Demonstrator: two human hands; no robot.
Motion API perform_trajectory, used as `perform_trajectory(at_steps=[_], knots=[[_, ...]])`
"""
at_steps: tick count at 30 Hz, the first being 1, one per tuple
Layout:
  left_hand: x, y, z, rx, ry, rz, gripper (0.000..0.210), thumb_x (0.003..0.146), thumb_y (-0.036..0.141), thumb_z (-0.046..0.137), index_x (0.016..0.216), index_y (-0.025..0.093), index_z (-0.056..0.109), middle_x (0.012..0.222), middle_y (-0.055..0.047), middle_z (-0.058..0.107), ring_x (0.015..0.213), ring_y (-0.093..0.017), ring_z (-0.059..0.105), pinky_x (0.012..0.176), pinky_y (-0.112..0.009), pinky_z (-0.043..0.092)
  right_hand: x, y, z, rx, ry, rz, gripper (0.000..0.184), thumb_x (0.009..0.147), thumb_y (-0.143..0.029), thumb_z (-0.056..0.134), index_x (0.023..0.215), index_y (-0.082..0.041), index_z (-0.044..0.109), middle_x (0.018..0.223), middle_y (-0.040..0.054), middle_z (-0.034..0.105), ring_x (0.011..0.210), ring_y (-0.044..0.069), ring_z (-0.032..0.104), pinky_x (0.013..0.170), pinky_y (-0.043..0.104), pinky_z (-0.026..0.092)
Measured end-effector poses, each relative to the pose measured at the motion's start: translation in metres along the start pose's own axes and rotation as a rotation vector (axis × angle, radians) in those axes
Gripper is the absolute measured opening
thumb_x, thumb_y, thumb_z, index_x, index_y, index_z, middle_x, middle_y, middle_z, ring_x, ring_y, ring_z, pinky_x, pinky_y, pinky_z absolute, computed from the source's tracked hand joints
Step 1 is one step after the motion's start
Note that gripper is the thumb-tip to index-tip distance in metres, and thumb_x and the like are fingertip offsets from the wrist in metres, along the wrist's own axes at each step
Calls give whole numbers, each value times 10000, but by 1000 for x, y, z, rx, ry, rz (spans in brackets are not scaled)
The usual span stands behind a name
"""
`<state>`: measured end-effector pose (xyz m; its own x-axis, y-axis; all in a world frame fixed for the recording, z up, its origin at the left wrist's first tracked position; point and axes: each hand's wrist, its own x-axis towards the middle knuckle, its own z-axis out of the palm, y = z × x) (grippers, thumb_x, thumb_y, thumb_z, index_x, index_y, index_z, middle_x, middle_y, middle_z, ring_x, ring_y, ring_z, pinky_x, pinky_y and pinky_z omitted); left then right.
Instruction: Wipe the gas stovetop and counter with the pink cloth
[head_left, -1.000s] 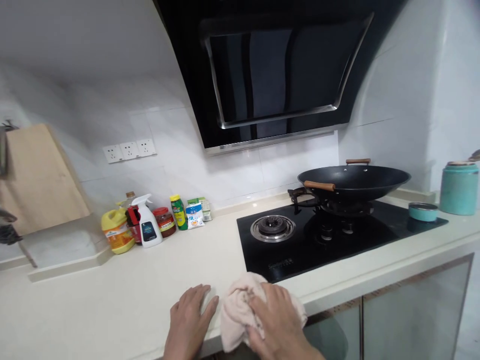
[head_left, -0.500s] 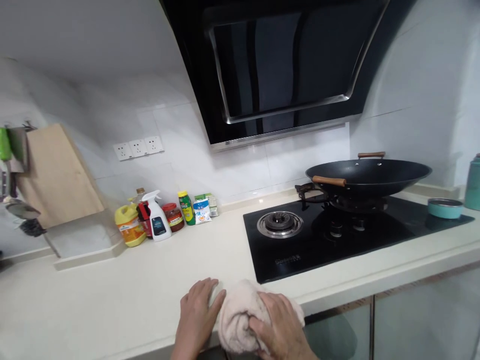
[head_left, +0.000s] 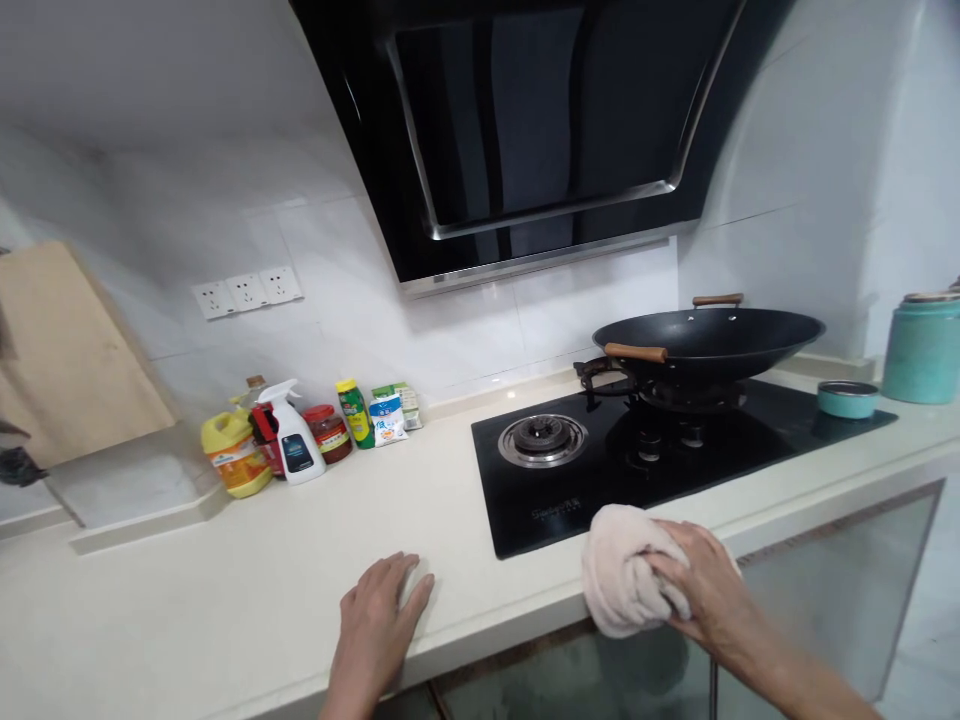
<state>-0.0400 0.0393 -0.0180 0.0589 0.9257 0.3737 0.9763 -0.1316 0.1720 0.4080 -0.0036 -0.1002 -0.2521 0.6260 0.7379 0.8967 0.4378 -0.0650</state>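
My right hand (head_left: 701,580) grips a bunched pale pink cloth (head_left: 626,570) at the front edge of the counter, just before the black gas stove (head_left: 525,535). Part of the cloth hangs over the counter's edge, and some of the fingers are hidden in its folds. My left hand (head_left: 382,610) rests on the white countertop (head_left: 247,600) left of the stove, its fingers spread and holding nothing.
A black wok (head_left: 712,345) with wooden handles sits on the right burner. Beside it are a teal bowl (head_left: 847,400) and a teal canister (head_left: 924,350). A white spray bottle (head_left: 300,445), a yellow jug (head_left: 238,455) and a red-lidded jar (head_left: 328,435) line the wall. Overhead hangs a black range hood (head_left: 540,130).
My right hand has carried the cloth rightward along the counter's front edge, away from my left hand. The left hand stays flat on the counter. The view has turned slightly right.
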Motion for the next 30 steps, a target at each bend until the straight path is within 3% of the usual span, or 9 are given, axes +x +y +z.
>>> perform_trajectory(at_steps=[3, 8, 11, 13, 17, 20, 26, 30], knots=[[1, -1, 1, 15, 2, 10, 393, 948, 452, 471, 1235, 259, 658, 1365, -75, 627, 1322, -258, 508, 1074, -459, 365, -11, 43, -10, -57, -75, 78, 413, 750, -340, 717, 1154, -259, 686, 1299, 133, 615, 1241, 311, 527, 1101, 529, 311], [0, -1, 1, 11, -2, 9, 390, 953, 455, 470, 1243, 268, 653, 1368, -70, 622, 1323, -255, 507, 1071, -461, 363, -29, 121, -31, -176, -148, 240, 577, 645, -334, 775, 1203, -226, 676, 1287, 168, 625, 1226, 354, 537, 1124, 550, 208], [-1, -1, 1, -2, 4, 5, 381, 953, 443, 481, 1241, 266, 656, 1362, -71, 626, 1320, -254, 508, 1069, -455, 363, -37, 150, -44, -273, -113, 325, 536, 678, -281, 742, 1205, -203, 686, 1259, 213, 618, 1164, 365, 565, 1049, 523, 271], [-1, -1, 2, -12, 14, 9, 378, 953, 440, 484, 1238, 264, 658, 1356, -73, 630, 1316, -255, 511, 1063, -451, 366, -36, 153, -49, -331, -96, 354, 551, 670, -254, 748, 1214, -196, 680, 1228, 236, 615, 1105, 374, 585, 961, 502, 344], [-3, 0, 3, -17, 28, 8, 384, 952, 439, 487, 1246, 261, 659, 1359, -73, 630, 1324, -263, 504, 1071, -453, 358, -21, 119, -46, -368, -115, 364, 570, 606, -253, 779, 1165, -202, 683, 1104, 239, 628, 989, 391, 610, 843, 487, 422], [-4, 2, 2, -20, 17, 4, 392, 956, 445, 479, 1251, 261, 659, 1359, -70, 629, 1324, -259, 505, 1072, -449, 362, -8, 82, -32, -357, -97, 340, 563, 588, -269, 739, 1147, -245, 672, 1067, 168, 620, 947, 369, 602, 854, 482, 438], [-4, 2, 1, -12, 10, -16, 397, 953, 438, 478, 1264, 267, 657, 1371, -71, 621, 1338, -257, 495, 1082, -448, 355, 11, 7, 4, -235, -6, 158, 676, 502, -151, 657, 1164, -289, 635, 1131, 102, 577, 960, 311, 565, 850, 425, 432], [-6, 1, 2, -35, 9, -17, 395, 951, 438, 484, 1264, 272, 660, 1366, -71, 624, 1337, -257, 497, 1086, -447, 353, 32, -52, 24, -132, 31, 52, 630, 513, -157, 710, 1118, -305, 620, 1025, 64, 565, 879, 276, 541, 783, 386, 416]])
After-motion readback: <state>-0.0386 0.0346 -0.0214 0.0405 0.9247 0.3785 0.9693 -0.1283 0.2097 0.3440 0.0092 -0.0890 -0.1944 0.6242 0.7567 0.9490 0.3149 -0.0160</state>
